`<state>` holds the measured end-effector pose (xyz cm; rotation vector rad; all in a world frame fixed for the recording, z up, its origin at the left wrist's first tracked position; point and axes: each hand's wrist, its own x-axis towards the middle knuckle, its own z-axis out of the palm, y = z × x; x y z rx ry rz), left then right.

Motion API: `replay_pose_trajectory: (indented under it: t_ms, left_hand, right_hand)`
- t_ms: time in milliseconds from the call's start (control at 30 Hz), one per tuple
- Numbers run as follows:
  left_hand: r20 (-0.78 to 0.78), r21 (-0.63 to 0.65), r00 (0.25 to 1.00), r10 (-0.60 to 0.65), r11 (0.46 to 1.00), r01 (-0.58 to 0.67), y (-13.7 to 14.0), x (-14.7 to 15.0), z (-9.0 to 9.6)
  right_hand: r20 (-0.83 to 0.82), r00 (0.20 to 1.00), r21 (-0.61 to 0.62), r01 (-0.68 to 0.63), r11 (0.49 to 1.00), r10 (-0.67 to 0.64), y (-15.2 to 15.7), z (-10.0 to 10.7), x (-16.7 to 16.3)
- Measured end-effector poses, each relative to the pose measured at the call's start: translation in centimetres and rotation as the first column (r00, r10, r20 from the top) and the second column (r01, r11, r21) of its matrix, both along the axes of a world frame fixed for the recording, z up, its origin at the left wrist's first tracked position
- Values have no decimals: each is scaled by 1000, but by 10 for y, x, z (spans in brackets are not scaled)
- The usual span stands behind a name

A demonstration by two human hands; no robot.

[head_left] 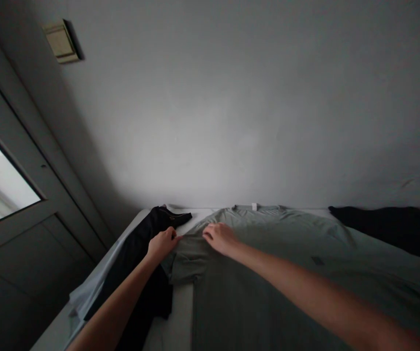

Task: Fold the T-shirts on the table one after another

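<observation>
A grey-green T-shirt [253, 282] lies spread out on a white surface, its collar toward the wall and a small white tag showing at the neck. My left hand [163, 243] is closed, pinching the shirt's sleeve at its upper outer edge. Closer to the shoulder, my right hand [220, 238] has its fingers pressed together on the same sleeve. The cloth between the two hands is drawn into creases. A small dark patch marks the shirt's chest.
Dark trousers [136, 258] lie left of the shirt, partly behind my left forearm, with pale cloth [89, 297] beside them. Another black garment [389, 226] lies at the right. A plain wall [231, 122] rises behind; a door [12, 243] stands left, below a wall switch [61, 43].
</observation>
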<state>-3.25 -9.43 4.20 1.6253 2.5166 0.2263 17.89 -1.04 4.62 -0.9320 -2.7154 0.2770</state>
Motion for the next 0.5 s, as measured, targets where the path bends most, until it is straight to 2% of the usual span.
replay_pose_trajectory:
  t_ms: [133, 233, 367, 500]
  left_hand:
    - [83, -14, 994, -65, 998, 66, 2, -8, -2]
    - [84, 6, 995, -60, 998, 59, 4, -7, 1]
    - [76, 63, 996, -54, 997, 49, 5, -5, 10]
    - [52, 79, 997, -50, 996, 45, 3, -4, 15]
  right_hand:
    - [-8, 982, 39, -191, 981, 191, -80, 2, -14]
    - [45, 980, 138, -199, 970, 194, -117, -8, -26]
    - [51, 977, 256, -213, 943, 207, -123, -19, -35]
    - [-26, 947, 308, -298, 904, 321, -117, -22, -33]
